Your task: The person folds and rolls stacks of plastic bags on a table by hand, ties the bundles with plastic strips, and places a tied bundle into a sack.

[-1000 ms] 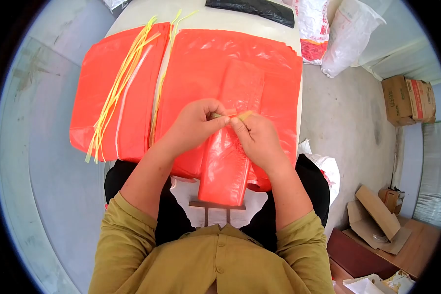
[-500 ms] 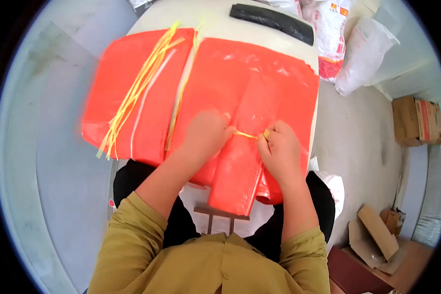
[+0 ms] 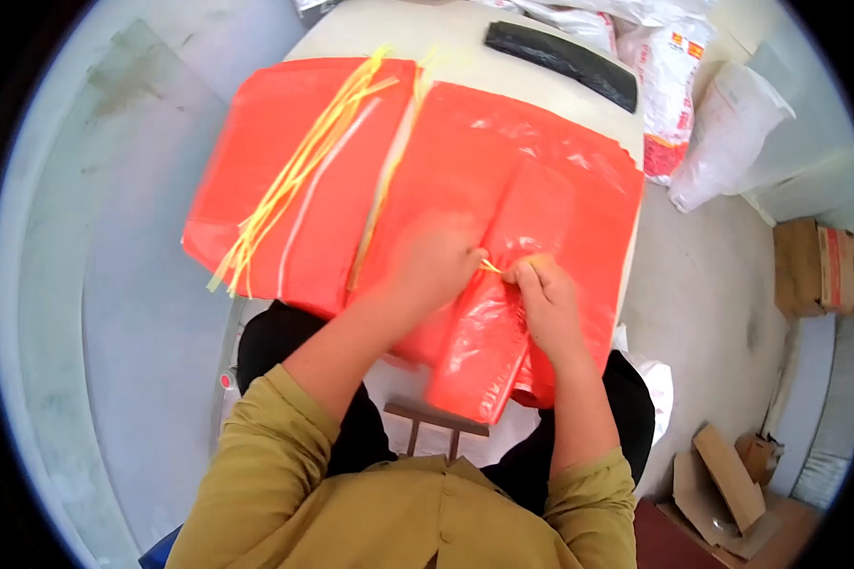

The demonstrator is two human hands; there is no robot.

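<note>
A roll of red plastic bags [image 3: 479, 356] lies lengthwise in front of me, drawn in at its middle by a yellow tie strip [image 3: 490, 266]. My left hand [image 3: 441, 261], slightly blurred, is closed on one end of the strip at the roll's left side. On the right side, my right hand [image 3: 546, 289] pinches the other end between thumb and fingers. Beneath the roll spreads a stack of flat red plastic bags [image 3: 446, 161]. Further left, a bundle of loose yellow strips [image 3: 299, 171] rests on another red stack [image 3: 247, 142].
The cream table [image 3: 408, 33] carries a folded black plastic bundle [image 3: 565, 64] at its far edge. White printed sacks [image 3: 669, 90] stand beyond it on the right. Cardboard boxes [image 3: 811, 266] sit by the right wall, and an opened carton [image 3: 721, 484] lies at lower right.
My hands have come closer together, and the strip between them is shorter. The roll's middle is now visibly squeezed in. The whole view has shifted, so the table appears further right.
</note>
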